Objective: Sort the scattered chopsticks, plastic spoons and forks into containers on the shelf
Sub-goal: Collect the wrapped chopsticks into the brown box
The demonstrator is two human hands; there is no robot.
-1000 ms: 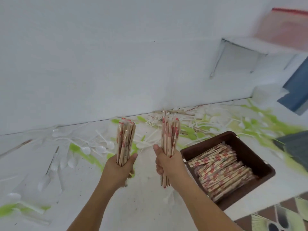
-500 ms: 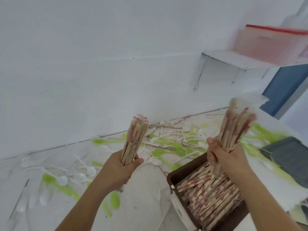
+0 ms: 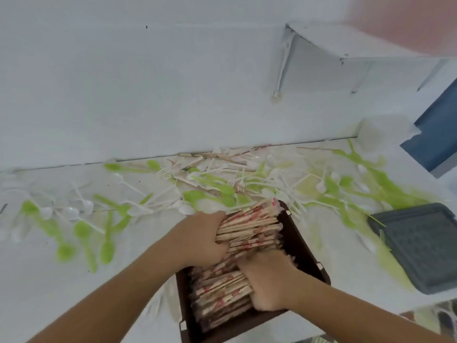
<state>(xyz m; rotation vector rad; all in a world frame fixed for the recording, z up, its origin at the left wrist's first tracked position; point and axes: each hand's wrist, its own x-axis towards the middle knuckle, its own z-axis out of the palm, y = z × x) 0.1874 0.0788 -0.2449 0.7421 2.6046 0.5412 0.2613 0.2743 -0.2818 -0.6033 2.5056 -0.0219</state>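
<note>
Head view: the left hand [image 3: 200, 240] has its fingers curled tightly round a bundle of chopsticks [image 3: 249, 225] and holds it by one end. The bundle lies almost flat across the far end of the brown tray [image 3: 310, 258], with its red-printed tips pointing right and away from the person. The right hand [image 3: 270, 283] is lower in the same tray, with its fingers bent down into the pile of chopsticks [image 3: 220, 293]. It is smeared by motion, so I cannot tell whether it clasps any sticks or only presses on them. The pile fills the tray from the near wall up to the bundle, and the sticks lie roughly parallel.

The tray sits on a white table [image 3: 49, 280], at its near edge. Around and beyond the tray the table is strewn with green spoons [image 3: 106, 248], white spoons [image 3: 70, 212] and white forks [image 3: 166, 173]. A few loose chopsticks [image 3: 195, 154] lie against the foot of the wall. The thickest heap lies just behind the tray and runs off to the right. A grey tray [image 3: 418, 246] lies to the right of the brown one, apart from it, with green cutlery along its edges.

On the wall above, to the right, a white shelf [image 3: 329, 43] is mounted on slanted brackets. A blurred pink container [image 3: 408, 21] stands on it.
</note>
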